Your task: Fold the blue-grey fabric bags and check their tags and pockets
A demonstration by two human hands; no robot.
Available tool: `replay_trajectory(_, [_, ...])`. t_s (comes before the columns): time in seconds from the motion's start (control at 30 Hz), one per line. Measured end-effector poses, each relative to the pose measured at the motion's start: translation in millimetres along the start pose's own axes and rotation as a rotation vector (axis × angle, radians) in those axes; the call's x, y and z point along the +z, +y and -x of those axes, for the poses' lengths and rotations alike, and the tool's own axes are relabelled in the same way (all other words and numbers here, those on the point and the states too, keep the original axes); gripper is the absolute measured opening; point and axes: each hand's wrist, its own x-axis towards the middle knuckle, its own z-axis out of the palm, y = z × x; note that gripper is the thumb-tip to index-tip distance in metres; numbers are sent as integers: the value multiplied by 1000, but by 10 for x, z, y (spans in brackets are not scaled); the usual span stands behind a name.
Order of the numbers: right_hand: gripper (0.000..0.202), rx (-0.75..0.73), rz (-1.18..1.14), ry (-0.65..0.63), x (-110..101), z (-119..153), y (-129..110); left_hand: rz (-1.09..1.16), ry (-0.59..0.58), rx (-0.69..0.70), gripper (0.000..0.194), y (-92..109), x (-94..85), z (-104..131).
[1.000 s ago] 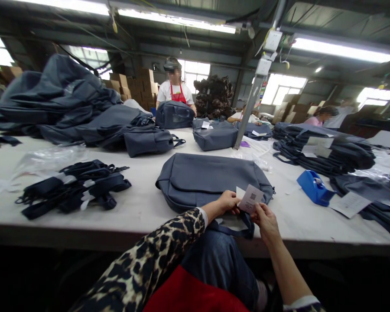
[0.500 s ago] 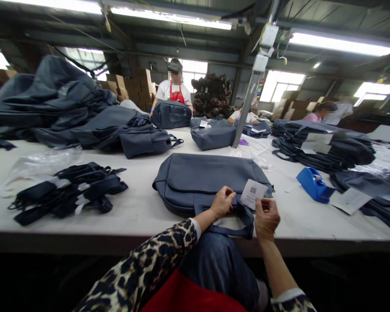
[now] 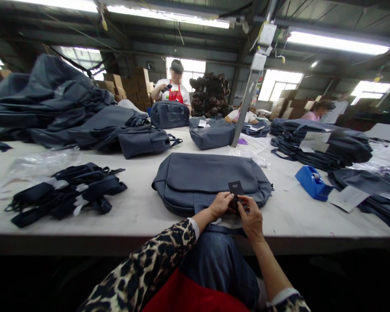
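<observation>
A dark blue bag (image 3: pixel 211 173) lies flat in front of me with its flap upward and a handle loop (image 3: pixel 225 229) toward the table edge. Over its front right part, a small black hang tag (image 3: pixel 235 188) stands up between my hands. My left hand (image 3: pixel 221 204) pinches the tag's lower left corner. My right hand (image 3: pixel 251 218) has its fingers closed at the tag's lower right, close to the left fingertips. The fingers partly hide the tag's lower end. The white label with a square code is not visible.
Bundled black straps (image 3: pixel 71 190) lie on the left, below a heap of bags (image 3: pixel 48 104). A blue tape dispenser (image 3: pixel 313 183), a paper sheet (image 3: pixel 349 198) and stacked bags (image 3: pixel 321 143) are on the right. A metal post (image 3: pixel 245 108) rises behind my bag; a co-worker (image 3: pixel 175 89) stands beyond.
The white coded label turned out of sight and a black tag face now shows. My right hand moved left to meet my left hand. The co-worker across raised a hand holding a small dark item.
</observation>
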Motion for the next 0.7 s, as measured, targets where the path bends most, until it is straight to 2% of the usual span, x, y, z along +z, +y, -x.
replay_trajectory(0.13, [34,34,7,16,-51,-40,40,28,29,-13,35,-35,-15,-42])
replay_trajectory(0.27, [44,40,-15,-41,-82,-64,54,49,20,-3,37,-14,-15,-14])
replay_trajectory(0.37, [54,97,-40,-68,-90,-97,54,54,-12,23,40,22,5,24])
replay_trajectory(0.5, [47,163,-136,-101,-90,-132,47,57,-38,24,43,34,27,36])
replay_trajectory(0.57, [45,183,-203,-91,-82,-133,55,59,-33,13,46,21,27,21])
replay_trajectory(0.7, [46,261,-288,6,-35,-123,130,74,2,9,55,5,15,-6])
